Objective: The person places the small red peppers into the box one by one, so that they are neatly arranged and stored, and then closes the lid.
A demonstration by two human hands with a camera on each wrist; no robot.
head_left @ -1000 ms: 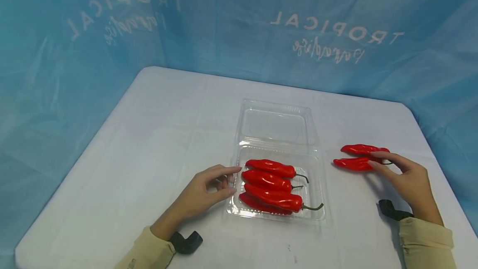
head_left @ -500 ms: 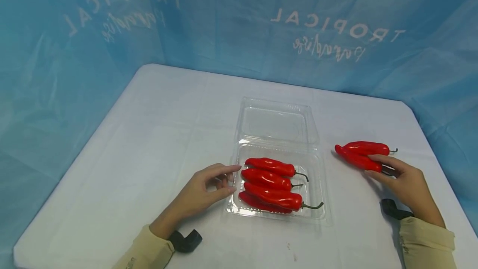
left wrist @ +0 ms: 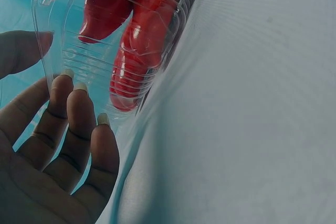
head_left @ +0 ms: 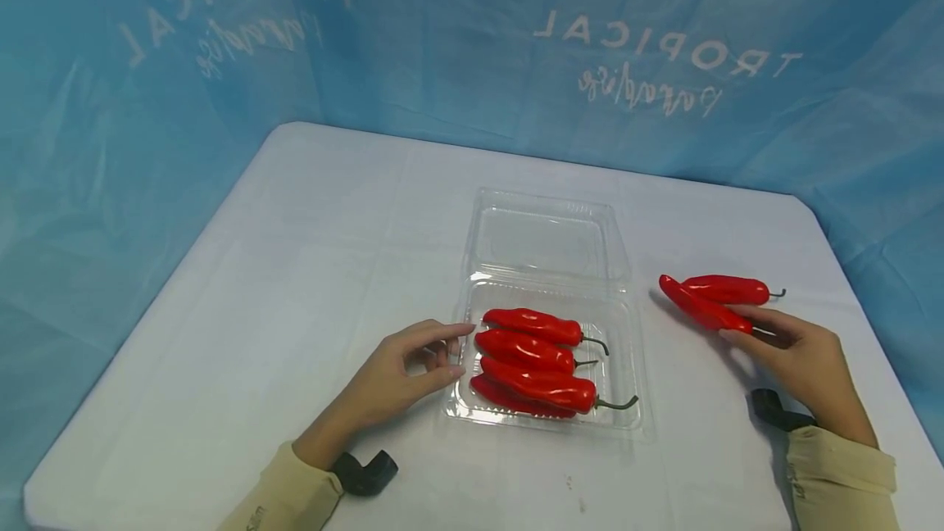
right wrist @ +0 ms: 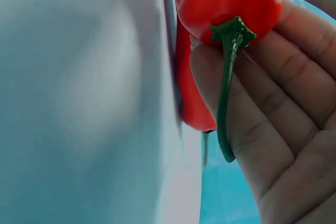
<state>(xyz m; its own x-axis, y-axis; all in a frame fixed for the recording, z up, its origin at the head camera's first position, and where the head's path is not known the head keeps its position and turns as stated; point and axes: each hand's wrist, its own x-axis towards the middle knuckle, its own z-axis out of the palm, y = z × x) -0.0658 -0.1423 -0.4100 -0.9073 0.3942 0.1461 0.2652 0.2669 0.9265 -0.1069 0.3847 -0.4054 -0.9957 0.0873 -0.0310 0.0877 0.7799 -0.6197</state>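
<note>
In the head view a clear plastic clamshell box point(head_left: 627, 359) lies with its lid back. Several red peppers point(head_left: 534, 353) with green stems lie side by side in its base. My left hand point(head_left: 394, 371) is at the box's left rim, thumb and fingers apart and fingertips right at the plastic; the left wrist view shows the fingertips point(left wrist: 103, 119) beside the ribbed wall. To the right of the box, my right hand point(head_left: 800, 355) pinches a red pepper point(head_left: 696, 307) near its stem end. That pepper's green stem point(right wrist: 226, 93) hangs past the fingers in the right wrist view.
Another red pepper point(head_left: 730, 289) lies just behind the held one. The clear lid point(head_left: 542, 240) lies toward the back of the white table point(head_left: 295, 269). Blue printed sheeting point(head_left: 457, 39) surrounds the table's back and sides. Each wrist carries a black mount point(head_left: 366, 474).
The right hand has taken the nearer pepper between thumb and fingers, and its tip has swung backward so it slants across the other pepper. The left hand keeps its place at the box.
</note>
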